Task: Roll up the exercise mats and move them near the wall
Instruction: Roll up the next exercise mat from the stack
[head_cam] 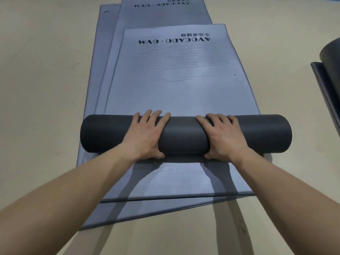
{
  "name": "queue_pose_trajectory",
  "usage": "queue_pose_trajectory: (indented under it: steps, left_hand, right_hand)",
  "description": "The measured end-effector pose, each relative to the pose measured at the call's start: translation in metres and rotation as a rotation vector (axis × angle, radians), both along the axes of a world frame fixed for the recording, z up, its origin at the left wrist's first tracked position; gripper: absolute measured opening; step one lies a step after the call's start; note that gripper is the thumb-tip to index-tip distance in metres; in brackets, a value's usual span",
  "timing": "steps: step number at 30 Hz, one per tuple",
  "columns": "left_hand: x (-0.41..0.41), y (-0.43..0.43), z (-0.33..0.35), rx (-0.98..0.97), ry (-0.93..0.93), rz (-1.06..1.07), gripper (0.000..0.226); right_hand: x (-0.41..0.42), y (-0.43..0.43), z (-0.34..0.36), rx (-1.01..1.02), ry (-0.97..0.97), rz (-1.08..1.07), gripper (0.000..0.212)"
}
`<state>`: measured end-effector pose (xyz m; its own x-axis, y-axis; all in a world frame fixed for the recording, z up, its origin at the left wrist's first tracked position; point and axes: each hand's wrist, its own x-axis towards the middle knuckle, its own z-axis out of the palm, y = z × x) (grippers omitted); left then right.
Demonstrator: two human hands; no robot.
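A grey exercise mat (176, 78) printed "AVOCADO · GYM" lies on top of a stack of similar mats. Its near end is rolled into a dark grey cylinder (184, 134) lying across the stack. My left hand (145, 134) rests on the left half of the roll, fingers laid over the top and thumb tucked under the near side. My right hand (222, 137) lies on the right half in the same way. Both forearms reach in from the bottom of the frame.
Several flat grey mats (165, 183) lie beneath, fanned out at slightly different angles on the beige floor (42, 92). Another dark rolled mat (331, 57) and a flat mat edge (325, 85) sit at the right border.
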<state>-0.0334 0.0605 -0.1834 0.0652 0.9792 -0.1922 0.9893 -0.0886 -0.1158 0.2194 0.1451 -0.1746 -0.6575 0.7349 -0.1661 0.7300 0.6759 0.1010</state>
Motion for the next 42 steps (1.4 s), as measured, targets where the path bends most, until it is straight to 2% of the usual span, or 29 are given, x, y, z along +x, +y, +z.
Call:
queue_pose_trajectory:
  steps: [3,7,8,12,13,15,17,22,27,30,33,34,36,38,40,42]
  left_hand:
    - [-0.001,-0.002,0.001,0.076,0.058,0.004,0.126]
    - [-0.002,-0.002,0.024,-0.116,-0.067,-0.019,0.116]
    - [-0.002,-0.006,0.027,-0.192,-0.093,-0.026,0.115]
    - [-0.008,0.004,0.041,-0.407,-0.207,0.025,0.117]
    - [-0.008,0.006,0.042,-0.388,-0.209,0.035,0.121]
    - [-0.002,0.0,0.037,-0.22,-0.135,0.039,0.126]
    - [0.003,-0.011,0.029,-0.066,-0.074,0.016,0.122]
    - [-0.011,0.028,0.048,-0.232,-0.23,0.088,0.112]
    - [-0.009,0.002,0.028,0.04,0.007,0.075,0.124]
    - [-0.012,0.019,0.048,-0.06,-0.051,0.111,0.115]
    - [-0.011,0.01,0.049,-0.229,-0.082,0.07,0.11]
    - [-0.012,0.007,0.047,-0.283,-0.101,0.063,0.11]
    - [-0.016,0.013,0.05,-0.381,-0.181,0.103,0.11]
    - [-0.02,0.023,0.055,-0.414,-0.244,0.144,0.121]
    - [-0.02,0.014,0.049,-0.256,-0.204,0.122,0.138]
    - [-0.018,-0.015,0.032,-0.054,-0.089,0.061,0.145]
  right_hand:
    - [-0.013,0.019,0.025,-0.152,-0.035,-0.011,0.119]
    - [-0.011,0.019,0.048,-0.415,-0.099,-0.016,0.12]
    - [-0.005,0.008,0.047,-0.416,-0.105,-0.021,0.123]
    - [0.017,-0.039,0.026,-0.06,-0.035,0.046,0.125]
    - [0.015,-0.035,0.027,-0.065,-0.033,0.052,0.122]
    - [0.005,-0.009,0.038,-0.186,-0.026,0.034,0.12]
    - [-0.004,0.011,0.047,-0.27,-0.03,0.034,0.123]
    - [-0.001,-0.004,0.024,0.006,0.0,0.006,0.134]
    - [-0.021,0.028,0.044,-0.135,-0.032,-0.017,0.118]
    - [-0.026,0.039,0.06,-0.282,-0.049,-0.021,0.11]
    - [-0.018,0.025,0.063,-0.403,-0.097,-0.032,0.113]
    - [-0.012,0.014,0.056,-0.36,-0.087,-0.027,0.118]
    - [0.001,-0.016,0.038,-0.135,-0.054,-0.004,0.136]
    - [0.006,-0.032,0.02,-0.011,-0.03,0.007,0.145]
    - [-0.001,-0.015,0.022,-0.087,-0.023,-0.007,0.143]
    - [-0.012,0.012,0.033,-0.21,-0.027,-0.007,0.143]
